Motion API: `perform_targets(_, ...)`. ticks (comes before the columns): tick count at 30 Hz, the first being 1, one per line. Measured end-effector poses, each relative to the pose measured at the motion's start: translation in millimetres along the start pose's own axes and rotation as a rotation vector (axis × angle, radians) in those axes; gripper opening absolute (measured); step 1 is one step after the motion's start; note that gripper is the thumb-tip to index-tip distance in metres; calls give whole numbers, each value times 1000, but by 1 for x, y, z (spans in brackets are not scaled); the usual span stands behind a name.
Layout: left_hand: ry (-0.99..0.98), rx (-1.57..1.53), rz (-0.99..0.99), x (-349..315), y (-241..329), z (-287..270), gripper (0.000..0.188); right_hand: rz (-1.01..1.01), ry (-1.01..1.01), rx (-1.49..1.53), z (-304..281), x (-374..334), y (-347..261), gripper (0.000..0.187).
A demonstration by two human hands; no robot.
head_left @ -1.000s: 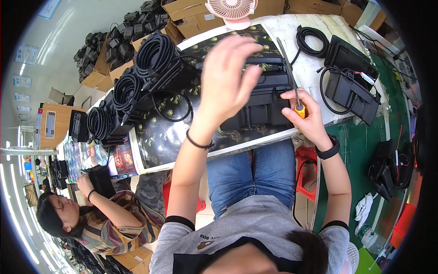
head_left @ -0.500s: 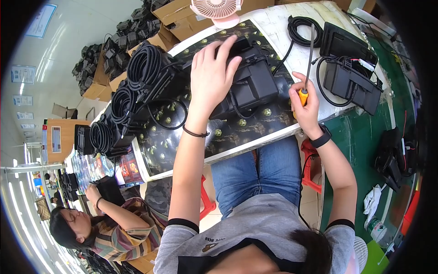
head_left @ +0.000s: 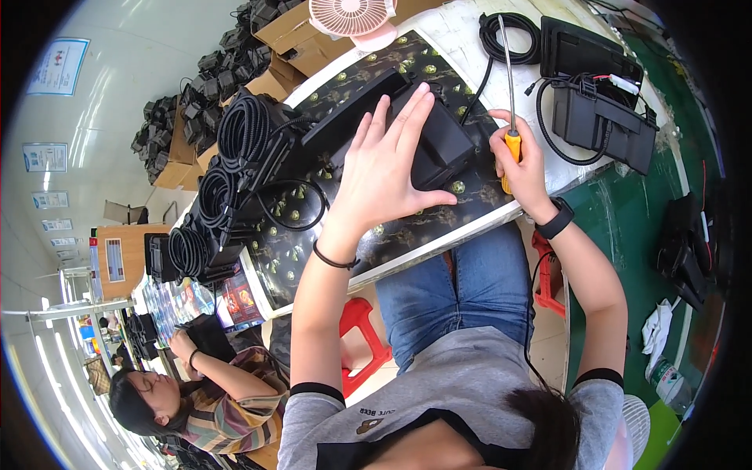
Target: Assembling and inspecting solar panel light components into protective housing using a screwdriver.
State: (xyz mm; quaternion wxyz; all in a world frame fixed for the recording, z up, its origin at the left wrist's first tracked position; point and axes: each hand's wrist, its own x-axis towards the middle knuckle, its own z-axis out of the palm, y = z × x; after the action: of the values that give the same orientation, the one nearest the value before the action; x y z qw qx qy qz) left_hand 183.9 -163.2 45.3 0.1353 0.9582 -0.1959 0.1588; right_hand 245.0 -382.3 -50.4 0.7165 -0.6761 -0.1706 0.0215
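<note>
Patterned and dark, the mat (head_left: 392, 239) lies across your white table (head_left: 458, 23), and there on it, right in front of you, sits the black case (head_left: 445, 145). Your left hand (head_left: 384, 168) is over it, fingers fanned wide, thumb out to the right; whether the palm presses down, you can't tell from here. Over to the right, your right hand (head_left: 523, 168) is wrapped around the screwdriver (head_left: 511, 146), yellow handle in your grip, shaft pointing away from you. Beyond it, a cable coil (head_left: 517, 56) and a second case (head_left: 599, 129); on your left, heaped cables (head_left: 243, 133). Pink fan (head_left: 352, 16) at the far edge, co-worker (head_left: 227, 415) lower left.
</note>
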Motion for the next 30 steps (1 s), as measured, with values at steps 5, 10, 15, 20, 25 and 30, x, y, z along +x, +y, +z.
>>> perform_targets(5,-17,43,14,3,6,4,96,17,0,35,2,1,1,34)
perform_targets(10,-40,-14,26,4,7,11,91,8,-14,42,3,0,4,35)
perform_targets(15,-6,125,34,1,10,20,84,-30,-36,-25,8,-4,1,36)
perform_targets(20,83,188,-90,-5,-4,23,89,-204,-7,-65,10,-8,-2,41)
perform_targets(25,296,102,-308,-12,-23,2,76,-203,-400,-399,-17,-3,-31,56)
perform_targets(30,339,25,-413,-44,-36,3,59,-358,-475,-788,-22,-10,-81,55)
